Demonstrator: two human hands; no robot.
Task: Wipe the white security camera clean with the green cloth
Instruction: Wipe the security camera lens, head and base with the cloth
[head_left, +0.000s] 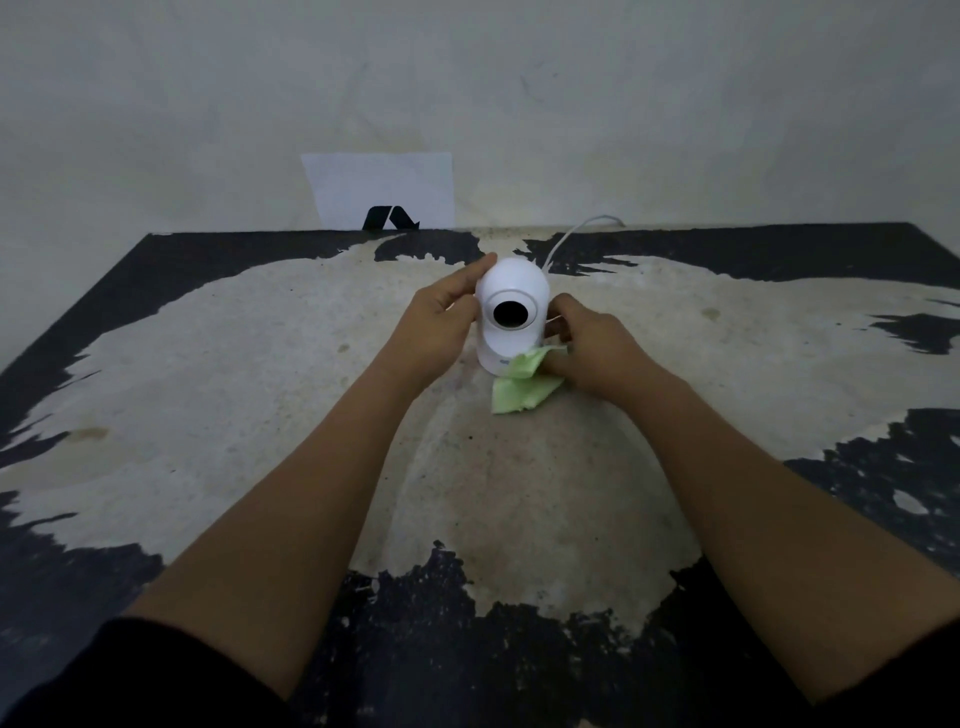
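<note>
The white security camera (511, 306) stands upright in the middle of the worn table, its round black lens facing me. My left hand (441, 327) grips its left side, with the fingers reaching up along the dome. On the camera's right side my right hand (592, 348) holds the green cloth (522, 384). The cloth presses against the camera's lower right side and base, and its loose end lies on the table in front. A white cable (571, 236) runs from behind the camera toward the wall.
The table (260, 389) has a pale worn middle and black patches along its edges. A white sheet of paper (379, 189) with a black mark leans against the wall behind the table's far edge.
</note>
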